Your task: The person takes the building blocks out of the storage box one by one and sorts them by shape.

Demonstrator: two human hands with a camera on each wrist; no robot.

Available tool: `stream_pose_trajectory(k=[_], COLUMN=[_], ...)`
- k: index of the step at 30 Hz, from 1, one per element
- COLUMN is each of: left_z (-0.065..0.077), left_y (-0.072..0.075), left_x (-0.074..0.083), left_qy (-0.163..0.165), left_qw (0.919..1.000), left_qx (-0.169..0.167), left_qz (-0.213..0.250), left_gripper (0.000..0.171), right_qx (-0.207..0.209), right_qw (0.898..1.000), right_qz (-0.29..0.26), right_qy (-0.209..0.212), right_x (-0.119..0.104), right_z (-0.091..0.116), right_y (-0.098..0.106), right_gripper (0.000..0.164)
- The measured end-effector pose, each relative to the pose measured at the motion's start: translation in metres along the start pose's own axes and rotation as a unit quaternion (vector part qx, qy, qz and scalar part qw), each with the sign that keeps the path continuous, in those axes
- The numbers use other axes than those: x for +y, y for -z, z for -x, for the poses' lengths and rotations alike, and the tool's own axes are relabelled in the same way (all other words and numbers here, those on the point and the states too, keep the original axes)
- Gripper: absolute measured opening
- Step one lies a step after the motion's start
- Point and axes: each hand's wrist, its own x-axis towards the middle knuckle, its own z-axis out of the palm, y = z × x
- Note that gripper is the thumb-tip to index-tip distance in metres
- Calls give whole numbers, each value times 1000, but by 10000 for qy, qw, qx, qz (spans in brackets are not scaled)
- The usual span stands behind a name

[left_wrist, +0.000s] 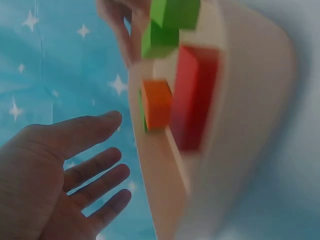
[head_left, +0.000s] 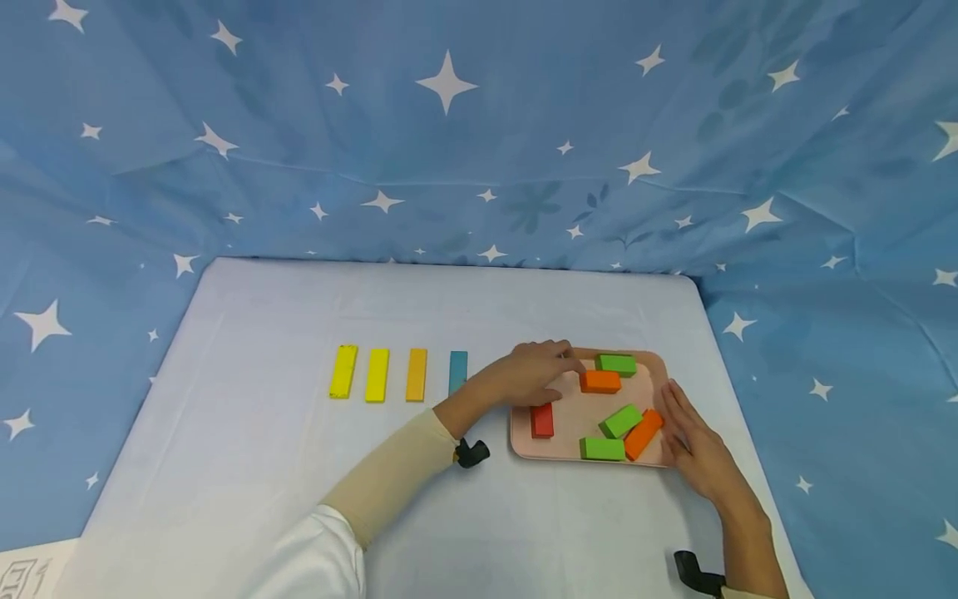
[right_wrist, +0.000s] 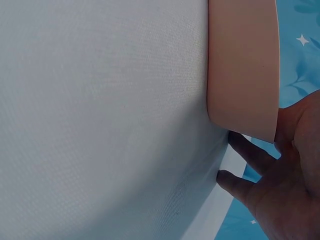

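A shallow pinkish tray lies on the right part of the table. In it are an orange block, a red block, three green blocks, one of them tilted, and a second orange block lying aslant. My left hand hovers over the tray's left side, thumb and fingers apart; its fingertips are near the upper orange block. Nothing shows between them in the left wrist view. Along the tray's right side, my right hand rests with straight fingers against the outer wall.
Left of the tray, a row of upright-lying blocks runs across the white table: two yellow blocks, one of them outermost, an amber block and a blue block beside my left forearm. A blue star-patterned curtain surrounds the table.
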Motion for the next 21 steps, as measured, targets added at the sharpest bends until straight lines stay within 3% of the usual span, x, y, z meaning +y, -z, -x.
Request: stream_pose_trajectory(k=[9, 15, 21], left_z=[-49, -71, -77], left_y=[-29, -47, -59], left_x=[49, 75, 84], left_qy=[-744, -678, -629], left_qw=[9921, 9841, 9819], left_qx=[-554, -1021, -1071], left_qz=[-846, -1282, -1431], left_gripper=[45, 51, 52], right_qx=[-1, 30, -4], right_qw=[10000, 10000, 10000], right_qz=[64, -29, -69], right_qy=[-67, -18, 1], right_x=[-1, 1, -2], right_z=[4, 6, 2], right_y=[0, -1, -4], right_gripper=[75, 74, 72])
